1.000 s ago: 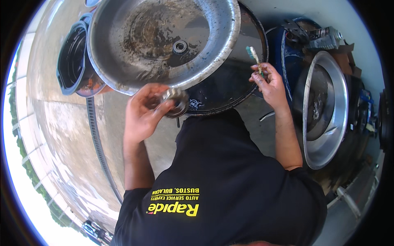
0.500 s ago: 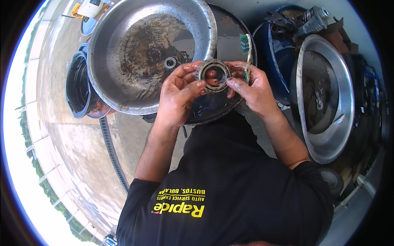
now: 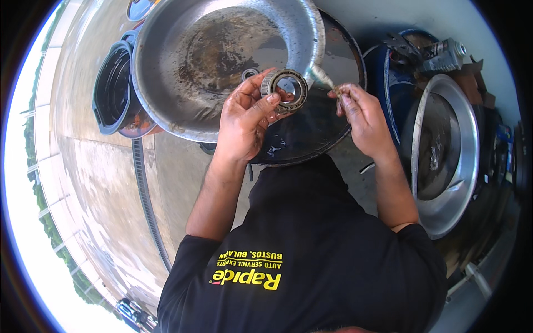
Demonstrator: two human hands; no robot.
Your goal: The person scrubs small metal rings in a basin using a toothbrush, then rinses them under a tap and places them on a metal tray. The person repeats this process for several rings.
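Hands apart: left hand (image 3: 244, 119) clamped on a bearing (image 3: 270, 85), right hand (image 3: 361, 111) pinching a brush (image 3: 322, 76)

In the head view, the bearing is held in front of the near right side of a wide metal basin (image 3: 183, 102), which appears to rest on a dark drum (image 3: 311, 136). The left thumb presses its front face, with fingers behind and showing through its opening. The brush reaches toward the bearing and seems just apart from it.

The fingers look wet and dirty, so the main risk is probably a slip: a hard stroke could twist the bearing out of a one-handed grip. Because it is near the basin's rim, a fall might miss the basin and end on the drum or floor. Bristles flicking off the edge could also spatter the shirt (image 3: 344, 244).

The brush head is blurred, its bristles hard to make out, and its handle end is lost in the fist. A smaller ring (image 3: 249, 72) in the basin is partly covered by the left fingers. The basin's far edge is cut off above, and the bearing's back is hidden.
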